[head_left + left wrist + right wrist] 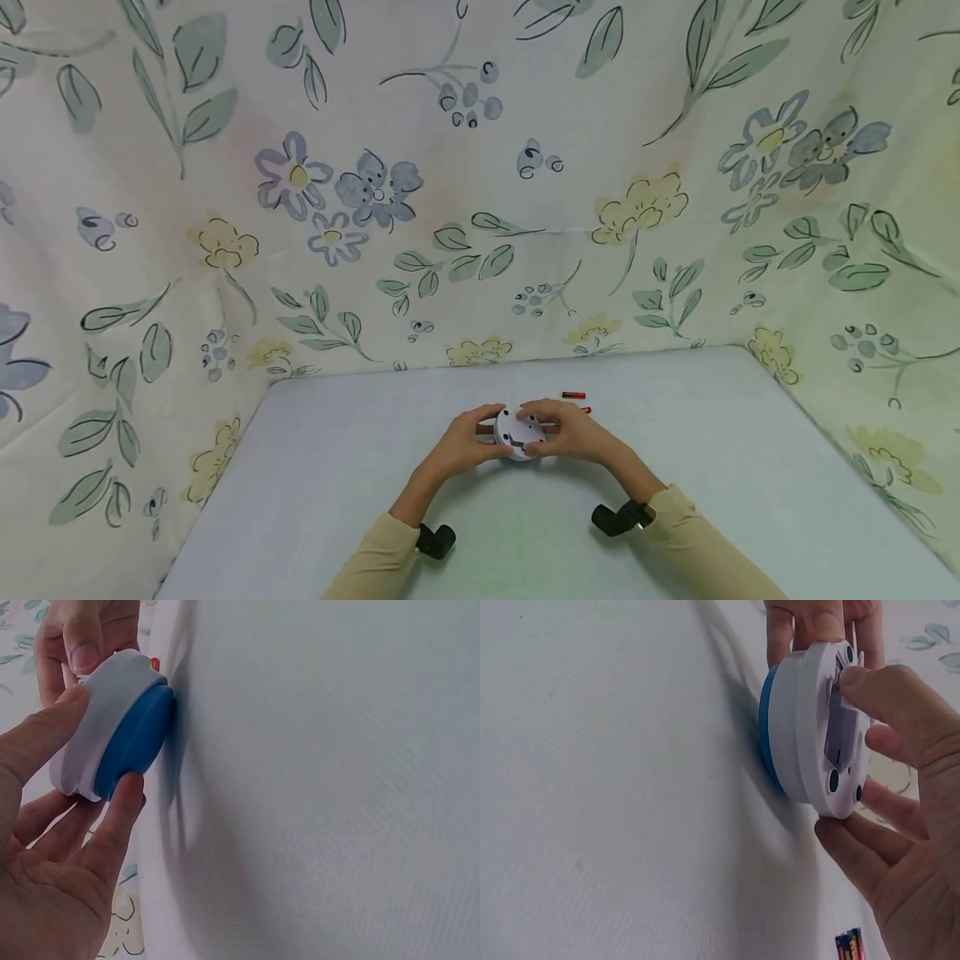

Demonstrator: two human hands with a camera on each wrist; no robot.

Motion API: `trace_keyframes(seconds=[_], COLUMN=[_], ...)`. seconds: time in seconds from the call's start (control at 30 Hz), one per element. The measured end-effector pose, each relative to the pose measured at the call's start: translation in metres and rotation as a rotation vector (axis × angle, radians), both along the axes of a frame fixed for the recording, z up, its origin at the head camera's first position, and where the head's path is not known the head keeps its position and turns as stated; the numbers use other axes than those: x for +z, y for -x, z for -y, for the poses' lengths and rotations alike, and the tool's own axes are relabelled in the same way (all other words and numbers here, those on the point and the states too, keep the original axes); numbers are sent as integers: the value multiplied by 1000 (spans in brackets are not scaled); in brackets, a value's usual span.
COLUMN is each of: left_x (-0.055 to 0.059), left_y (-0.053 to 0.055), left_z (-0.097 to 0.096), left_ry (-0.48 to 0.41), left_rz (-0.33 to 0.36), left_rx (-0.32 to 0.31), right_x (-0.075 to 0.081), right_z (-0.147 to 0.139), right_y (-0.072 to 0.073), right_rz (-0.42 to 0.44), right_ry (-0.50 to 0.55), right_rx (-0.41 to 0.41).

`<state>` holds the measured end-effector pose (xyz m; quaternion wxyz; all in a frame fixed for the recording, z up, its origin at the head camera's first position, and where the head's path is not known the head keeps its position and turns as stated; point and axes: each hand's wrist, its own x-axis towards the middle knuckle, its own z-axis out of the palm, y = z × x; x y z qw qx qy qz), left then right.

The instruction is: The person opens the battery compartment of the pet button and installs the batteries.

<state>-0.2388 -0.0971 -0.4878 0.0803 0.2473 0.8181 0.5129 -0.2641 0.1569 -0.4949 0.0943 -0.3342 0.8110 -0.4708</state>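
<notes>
A round white device [519,432] with a blue face [137,741] sits face down on the pale table [315,467], its white back [840,727] up. My left hand [467,440] grips its left rim with thumb and fingers [112,825]. My right hand [572,429] holds the right rim, and its thumb [889,694] presses on the grey battery hatch [842,729] in the back. Two red batteries [573,395] lie on the table just beyond my right hand, with their ends [850,946] showing in the right wrist view.
A floral cloth [480,183] hangs as a wall behind and at both sides of the table. Dark wrist cameras [435,540] sit on both beige sleeves. Bare tabletop stretches left, right and toward me.
</notes>
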Motion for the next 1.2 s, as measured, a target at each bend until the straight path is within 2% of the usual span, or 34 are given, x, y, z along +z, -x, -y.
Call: trace_keyframes(seconds=[0.2,0.3,0.6,0.77,0.87,1.07,1.13,1.2], left_x=[-2,-2,-6,-6,-7,-7,-7,-8], left_y=[0,0,1,1,2,2,2,2], left_z=[0,1,-1,-1,1,6,7,7], left_ry=[-3,-8,-45,-48,-37,-29,-26,-19], left_rz=[-11,-8,-15,-14,-1,34,36,34], left_rx=[2,5,13,11,10,0,0,1], right_x=[-2,-6,-10,-11,-6,17,19,12], right_z=[-3,-5,-5,-4,-3,2,3,2], right_y=[0,1,3,1,-2,-17,-18,-15], right_rz=[-69,-89,-79,-94,-104,-81,-79,-78], right_ry=[-17,14,112,116,126,172,176,173], right_rx=[-19,-21,15,7,9,12,4,-11])
